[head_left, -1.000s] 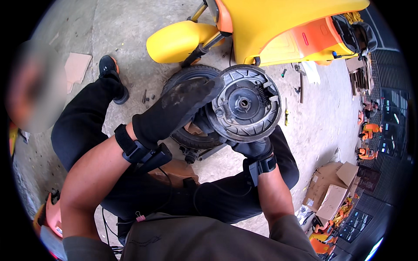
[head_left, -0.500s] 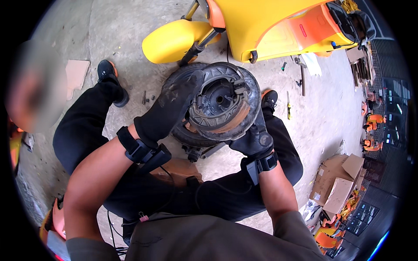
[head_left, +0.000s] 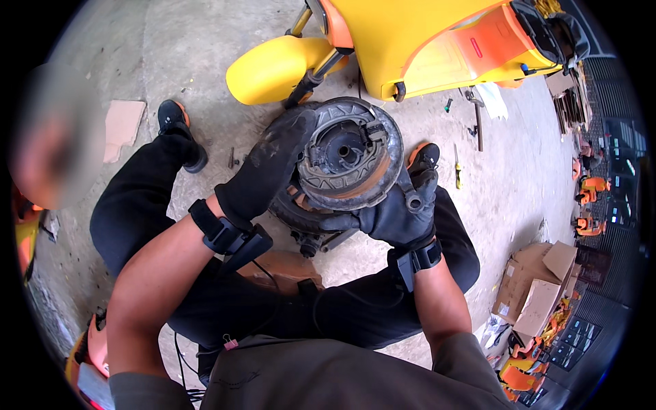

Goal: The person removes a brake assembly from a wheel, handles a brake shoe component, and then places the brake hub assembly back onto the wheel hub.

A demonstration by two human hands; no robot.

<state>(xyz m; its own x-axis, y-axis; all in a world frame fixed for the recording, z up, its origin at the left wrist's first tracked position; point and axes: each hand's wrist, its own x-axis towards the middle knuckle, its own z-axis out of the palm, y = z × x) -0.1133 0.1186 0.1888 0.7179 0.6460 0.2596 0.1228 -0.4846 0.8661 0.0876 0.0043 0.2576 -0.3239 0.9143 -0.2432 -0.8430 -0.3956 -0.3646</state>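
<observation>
A round drum brake plate (head_left: 347, 191) with curved brake shoes, springs and a central hole is held up, its inner side facing me. My left hand (head_left: 270, 167), in a dirty black glove, is closed on its left edge; some fingertips are hidden behind it. My right hand (head_left: 396, 219), gloved too, holds the plate's lower right edge from below. A short metal arm (head_left: 413, 201) with a holed end lies across that hand's palm. Behind and below the plate is a wheel with a black tyre (head_left: 290, 213), mostly covered, between my legs.
A yellow scooter body with its front fender (head_left: 273, 72) stands ahead. On the concrete floor lie a yellow-handled screwdriver (head_left: 458, 176), a metal bar (head_left: 479, 126), small bolts (head_left: 233, 158) and flat cardboard (head_left: 123, 130). Cardboard boxes (head_left: 523, 287) sit at right; a blurred person (head_left: 55, 137) is at left.
The brake plate has tipped slightly. My right hand has shifted a little right, and more of its palm and fingers shows below the plate. My left hand keeps its hold.
</observation>
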